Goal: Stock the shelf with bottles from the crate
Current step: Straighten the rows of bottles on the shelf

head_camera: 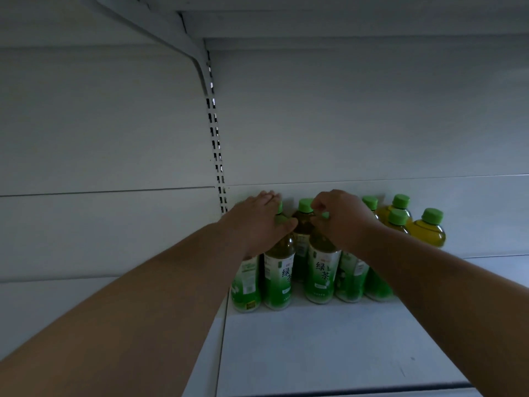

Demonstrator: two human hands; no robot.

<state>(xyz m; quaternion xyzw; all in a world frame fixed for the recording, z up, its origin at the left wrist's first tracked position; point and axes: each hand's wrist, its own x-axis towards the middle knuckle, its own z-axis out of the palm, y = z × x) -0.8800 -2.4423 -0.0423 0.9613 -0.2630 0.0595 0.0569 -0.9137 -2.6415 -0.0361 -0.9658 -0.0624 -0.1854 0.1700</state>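
Several green tea bottles with green caps and green-white labels stand in a cluster at the back of a white shelf (329, 348). My left hand (257, 222) rests over the tops of the two leftmost bottles, its thumb against the cap of the second bottle (279, 273). My right hand (343, 219) pinches the cap of a front bottle (320, 270). Another bottle (303, 216) stands behind, between my hands. At the right, bottles (428, 229) with yellow-green liquid stand apart from my hands. No crate is in view.
The white back panel (343, 124) rises behind the bottles. A slotted upright (217, 156) and a bracket run up to an upper shelf (315, 21). A neighbouring shelf section (86, 230) lies to the left. Bare shelf surface spreads in front of the bottles.
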